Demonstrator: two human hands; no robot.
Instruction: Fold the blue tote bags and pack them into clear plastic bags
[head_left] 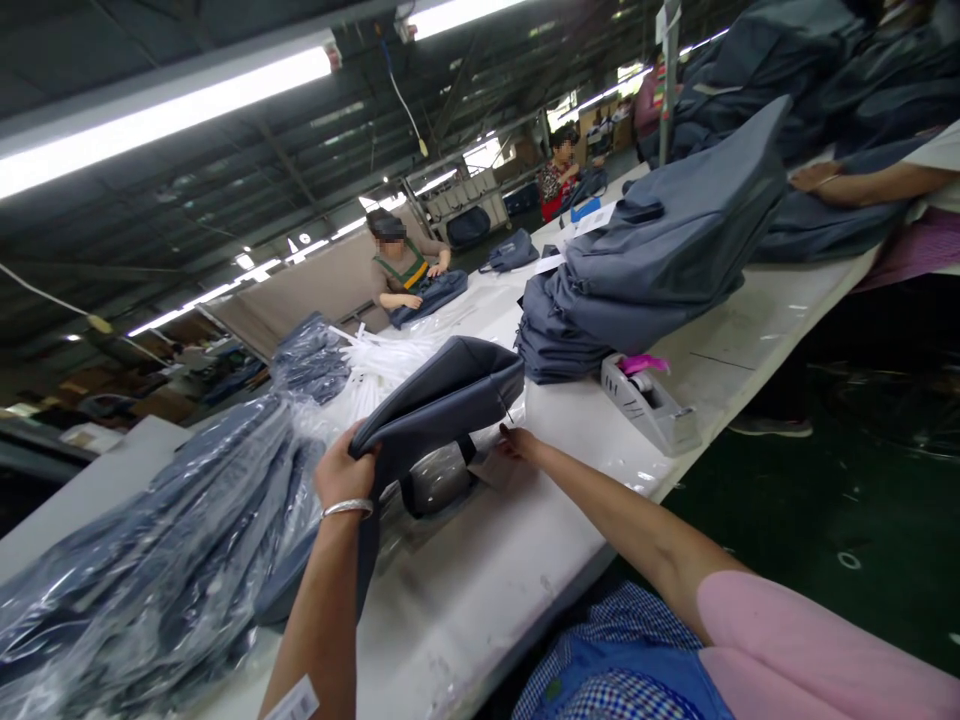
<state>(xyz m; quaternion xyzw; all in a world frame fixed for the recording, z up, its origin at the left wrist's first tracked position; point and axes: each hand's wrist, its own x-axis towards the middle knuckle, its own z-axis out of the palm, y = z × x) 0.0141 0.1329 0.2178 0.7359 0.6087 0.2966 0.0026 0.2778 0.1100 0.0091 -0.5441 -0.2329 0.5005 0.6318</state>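
A dark blue-grey bag (442,400) is tilted up over the white table in front of me. My left hand (345,470) is closed round its left edge, thumb on top. Close to the bag's right end, my right hand (521,447) is pinched at a pale tag (491,468); a thin dark cord runs from the bag towards these fingers. Black straps and clear plastic show beneath the bag. Part of the bag hangs down behind my left forearm.
Plastic-wrapped bags (187,520) cover the left side. White strips (367,365) lie behind my bag. A stack of grey bags (645,260) and a tape dispenser (649,405) stand to the right. Co-workers handle bags across the table and at the right, including one person's hand (817,178).
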